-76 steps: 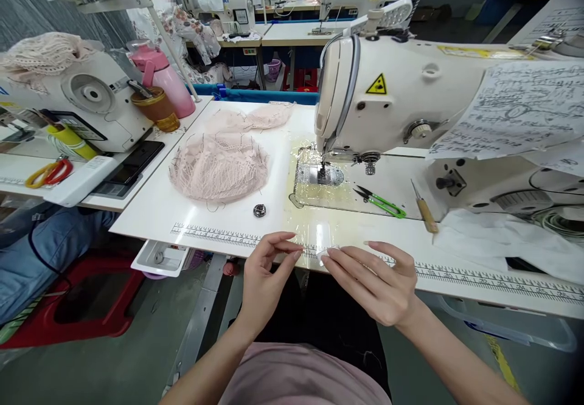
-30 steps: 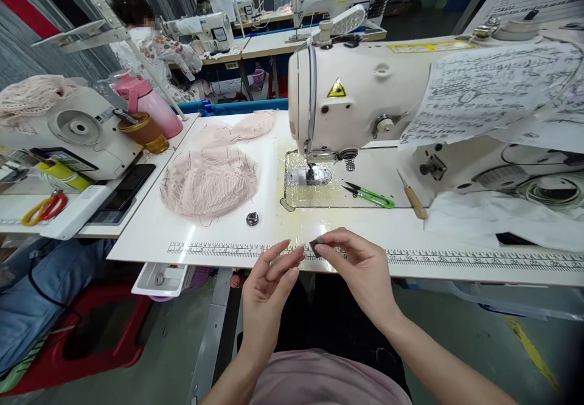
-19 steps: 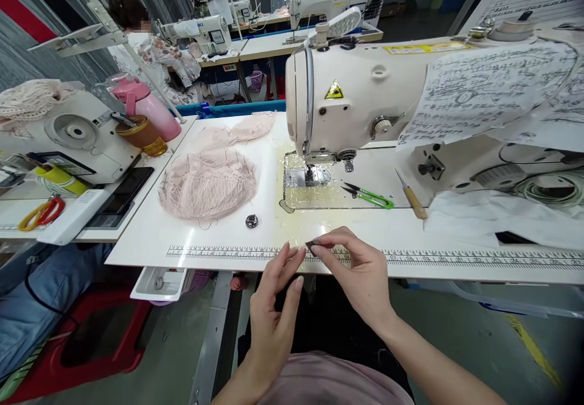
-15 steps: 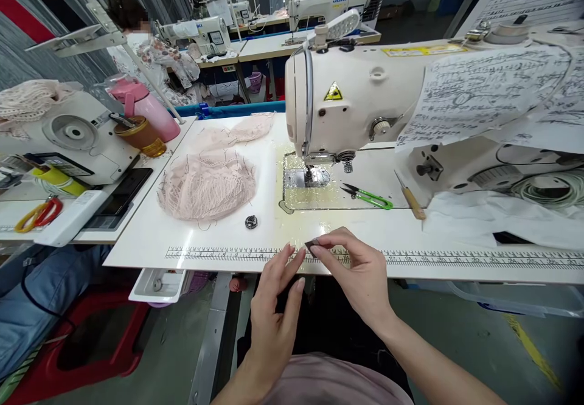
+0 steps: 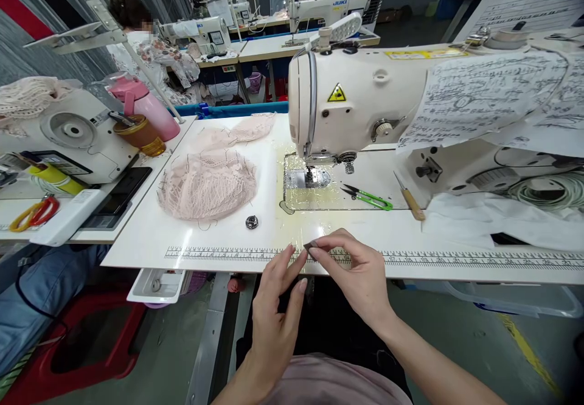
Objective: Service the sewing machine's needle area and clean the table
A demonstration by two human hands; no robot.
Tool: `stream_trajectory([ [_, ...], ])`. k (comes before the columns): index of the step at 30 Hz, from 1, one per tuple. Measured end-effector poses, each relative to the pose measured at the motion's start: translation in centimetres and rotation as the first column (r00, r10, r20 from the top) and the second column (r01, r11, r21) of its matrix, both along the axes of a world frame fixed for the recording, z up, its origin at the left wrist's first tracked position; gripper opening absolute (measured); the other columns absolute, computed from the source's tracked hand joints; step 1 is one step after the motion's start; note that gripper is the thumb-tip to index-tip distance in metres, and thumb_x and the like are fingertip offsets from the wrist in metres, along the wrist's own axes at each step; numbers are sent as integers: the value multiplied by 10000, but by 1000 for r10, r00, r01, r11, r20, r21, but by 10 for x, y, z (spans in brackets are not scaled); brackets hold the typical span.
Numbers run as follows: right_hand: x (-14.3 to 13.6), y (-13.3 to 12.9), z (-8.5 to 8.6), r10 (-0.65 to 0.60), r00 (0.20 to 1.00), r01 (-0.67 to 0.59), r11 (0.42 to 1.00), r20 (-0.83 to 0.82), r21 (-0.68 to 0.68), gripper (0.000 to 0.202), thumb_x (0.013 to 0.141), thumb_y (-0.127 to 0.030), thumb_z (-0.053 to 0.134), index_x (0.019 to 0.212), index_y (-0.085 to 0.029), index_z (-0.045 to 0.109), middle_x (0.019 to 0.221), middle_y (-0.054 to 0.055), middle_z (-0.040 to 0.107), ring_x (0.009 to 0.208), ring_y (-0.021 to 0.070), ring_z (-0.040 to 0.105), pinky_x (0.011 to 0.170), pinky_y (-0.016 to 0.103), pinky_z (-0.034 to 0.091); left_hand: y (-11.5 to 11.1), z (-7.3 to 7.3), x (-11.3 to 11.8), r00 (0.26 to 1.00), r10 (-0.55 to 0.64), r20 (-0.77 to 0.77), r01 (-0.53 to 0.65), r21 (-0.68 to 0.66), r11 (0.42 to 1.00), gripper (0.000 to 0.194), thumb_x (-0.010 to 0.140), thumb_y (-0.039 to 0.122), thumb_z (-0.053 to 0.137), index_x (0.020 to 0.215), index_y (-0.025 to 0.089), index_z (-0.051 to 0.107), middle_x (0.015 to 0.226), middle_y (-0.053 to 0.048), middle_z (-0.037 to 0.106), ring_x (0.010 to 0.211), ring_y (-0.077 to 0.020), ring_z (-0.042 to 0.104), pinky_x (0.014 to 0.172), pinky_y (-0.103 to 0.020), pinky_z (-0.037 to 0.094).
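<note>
Between the thumb and finger of my right hand (image 5: 358, 271) is a small dark piece (image 5: 309, 247), held over the ruler strip (image 5: 433, 259) at the table's front edge. My left hand (image 5: 278, 308) is just left of it, fingers apart, its index fingertip close to the piece; whether they touch is unclear. A metal bobbin case (image 5: 251, 222) lies beyond my left hand. Pink lace fabric (image 5: 207, 186) rests farther left. Green-handled thread snips (image 5: 369, 198) and a wooden-handled awl (image 5: 410, 201) lie right of the needle area of the sewing machine (image 5: 356, 98).
At the left stand a second sewing machine (image 5: 73, 131), a pink jug (image 5: 148, 110) and a brown cup (image 5: 139, 134). Orange and red scissors (image 5: 36, 213) and a phone (image 5: 123, 189) lie nearby. An open white drawer (image 5: 157, 286) juts below the table. A person (image 5: 150, 58) sits behind.
Both hands have barely moved; my left index fingertip is slightly nearer the dark piece, which stays in my right hand. The view has shifted very slightly.
</note>
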State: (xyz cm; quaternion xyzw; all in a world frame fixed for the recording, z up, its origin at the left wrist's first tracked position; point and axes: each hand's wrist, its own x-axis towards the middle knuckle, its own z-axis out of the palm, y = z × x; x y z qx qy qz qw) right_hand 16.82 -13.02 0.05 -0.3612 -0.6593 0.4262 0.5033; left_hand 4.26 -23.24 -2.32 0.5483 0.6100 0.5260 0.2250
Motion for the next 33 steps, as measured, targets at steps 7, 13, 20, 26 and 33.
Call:
stream_trajectory([
  [7,1,0,0,-34,999,33,999,14,25,50,854,-216,738,875,-262,732,792,-37,688,738,93,648,697,210,518,-1,0,1,997,15,79,-13,-24,1000,553,1016,206,537,1502,434,403,1349,40,668,1383,-152,516,1164,-334,378],
  [13,1,0,0,-40,998,37,997,57,61,45,861,-210,734,870,-253,726,788,-37,689,742,103,648,716,245,513,-1,1,2,997,18,76,-16,-16,1000,553,1009,211,556,1497,433,418,1332,34,677,1363,-153,539,1161,-325,398],
  [20,2,-1,0,-10,997,4,997,77,78,41,863,-216,733,877,-255,726,792,-32,688,731,116,647,741,288,505,-1,1,1,994,20,104,-16,-38,999,541,1003,235,567,1502,394,430,1323,12,685,1362,-175,543,1182,-366,384],
  [26,4,1,-1,-70,993,62,995,98,81,26,861,-227,731,866,-251,721,773,-20,683,727,137,637,744,316,495,-2,0,-1,991,22,135,-14,-59,998,524,1008,227,550,1507,340,434,1329,-18,680,1393,-196,512,1186,-403,381],
  [33,4,3,1,-53,988,39,994,146,97,13,875,-253,718,870,-251,729,762,-6,684,749,159,639,773,346,493,-1,6,5,969,67,239,-49,-83,995,452,993,279,588,1438,337,531,1289,-16,704,1365,-198,542,1196,-401,365],
])
